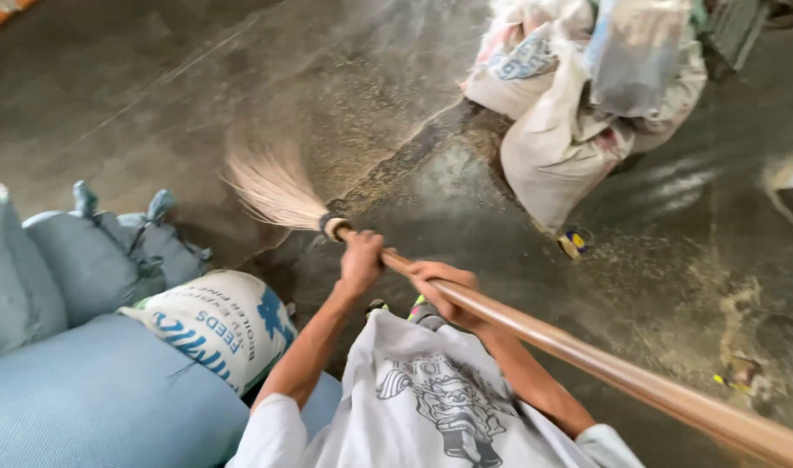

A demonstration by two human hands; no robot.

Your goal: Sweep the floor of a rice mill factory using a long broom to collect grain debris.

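Both gripping broom [500, 316]: left hand [362, 260] clenched on handle near bristles, right hand [444, 290] just behind; long axis diagonal, bristles pointing away toward blue sacks [84, 251].

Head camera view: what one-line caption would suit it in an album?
Both hands, left hand and right hand, grip a wooden-handled broom over a dusty concrete floor between stacked sacks.

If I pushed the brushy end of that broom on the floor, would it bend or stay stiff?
The bristles would probably bend: they are thin strands, fanned out and blurred. The wooden handle looks stiff and straight, so it likely would not flex. The left hand and right hand both grip it.
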